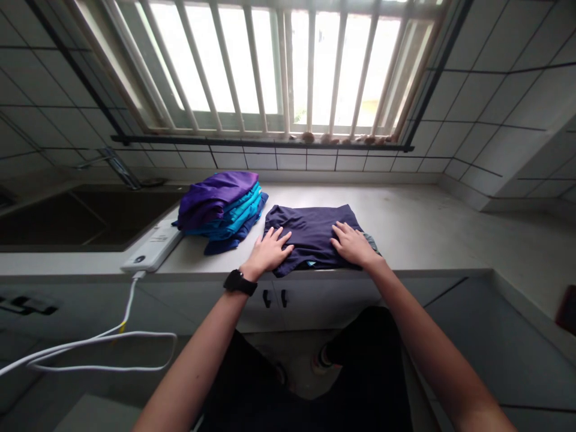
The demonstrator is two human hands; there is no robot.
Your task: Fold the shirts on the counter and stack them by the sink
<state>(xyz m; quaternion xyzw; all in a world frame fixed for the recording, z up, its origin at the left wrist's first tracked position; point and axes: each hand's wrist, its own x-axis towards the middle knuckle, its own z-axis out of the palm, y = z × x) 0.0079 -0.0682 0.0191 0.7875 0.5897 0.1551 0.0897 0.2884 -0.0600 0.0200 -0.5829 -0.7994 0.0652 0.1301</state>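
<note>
A dark navy garment [312, 231], folded into a rough rectangle, lies on the counter at its front edge. My left hand [270, 249] rests flat on its left side, fingers spread. On its right side my right hand [353, 243] lies with fingers stretched out over the cloth. A bit of grey-green patterned fabric [371, 242] shows past the garment's right edge, partly behind my right hand. To the left is a stack of folded clothes [225, 207], purple on top with turquoise and dark blue below.
A white power strip [155, 245] with a white cable [130, 303] lies between the stack and the dark sink [81, 216]. The pale counter [418, 228] runs along the tiled wall under a barred window [270, 72]. Cabinet doors [315, 303] are below the front edge.
</note>
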